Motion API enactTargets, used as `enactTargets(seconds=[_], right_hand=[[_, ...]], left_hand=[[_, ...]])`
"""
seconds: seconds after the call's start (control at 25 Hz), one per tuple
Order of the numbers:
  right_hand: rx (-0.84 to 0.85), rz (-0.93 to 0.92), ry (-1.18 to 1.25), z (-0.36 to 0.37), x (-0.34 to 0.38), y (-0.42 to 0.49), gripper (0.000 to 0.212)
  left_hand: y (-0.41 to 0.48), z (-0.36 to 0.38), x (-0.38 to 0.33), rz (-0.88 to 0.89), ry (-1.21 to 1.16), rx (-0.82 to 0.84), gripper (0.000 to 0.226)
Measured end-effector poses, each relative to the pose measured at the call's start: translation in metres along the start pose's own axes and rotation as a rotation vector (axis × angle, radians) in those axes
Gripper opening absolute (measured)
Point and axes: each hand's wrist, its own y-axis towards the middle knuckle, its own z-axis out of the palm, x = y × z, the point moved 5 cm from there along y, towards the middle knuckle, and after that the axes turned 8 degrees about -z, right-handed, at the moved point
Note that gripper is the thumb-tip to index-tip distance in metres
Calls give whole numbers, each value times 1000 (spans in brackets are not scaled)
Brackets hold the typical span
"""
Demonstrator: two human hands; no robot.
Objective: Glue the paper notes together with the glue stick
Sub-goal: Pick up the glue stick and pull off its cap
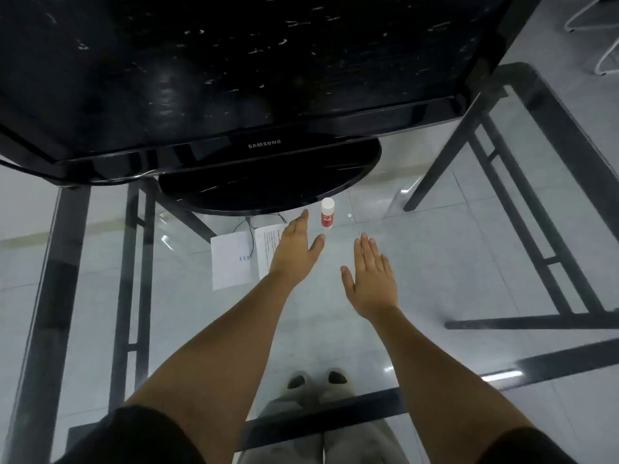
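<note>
Two white paper notes lie side by side on the glass table. The left note (231, 261) has small blue marks; the right note (266, 247) carries printed text and is partly covered by my left hand (296, 251). A glue stick (327, 212) with a white cap and red label stands upright just beyond my hands. My left hand is flat with fingers extended, its fingertips a little left of the glue stick. My right hand (371, 279) hovers open, palm down, nearer to me and right of the stick. Neither hand holds anything.
A black monitor (234, 78) on a round base (268, 179) fills the far side of the glass table (452, 249). Thin black cables (249, 232) run across the notes. Dark table frame bars and the tiled floor show through the glass.
</note>
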Motion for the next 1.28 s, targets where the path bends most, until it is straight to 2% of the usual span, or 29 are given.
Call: enactTargets(seconds=[0.16,0.44,0.68,0.8,0.96,1.0,1.12,1.2,1.28], right_hand=[[-44,13,-76,3,0,-1,64],[-42,18,-101,7,-3,1,64],[-6,-11,-18,-2,-2,2,63],[-45,-7,198,-24,-3,7,59],[-271,111,662,-75,-4,20,38],[-281,142,766,-85,-2,26,34],[-154,156,968,-103,12,39,33],[-74,97,994,-108,21,43,26],[-72,49,980,-114,24,44,22]], left_hand=[[19,-2,-10,30,-146,-87,67],[30,4,-18,58,-102,-176,37],[7,-7,-21,73,-237,-120,30],[-12,-13,-16,98,-292,-127,25],[-33,-13,-14,90,-241,-139,34],[-36,-13,-15,93,-233,-133,35],[-40,-11,-23,115,-164,-105,36],[-41,-11,-28,121,-142,-111,37],[-42,-12,-34,141,-123,-124,37]])
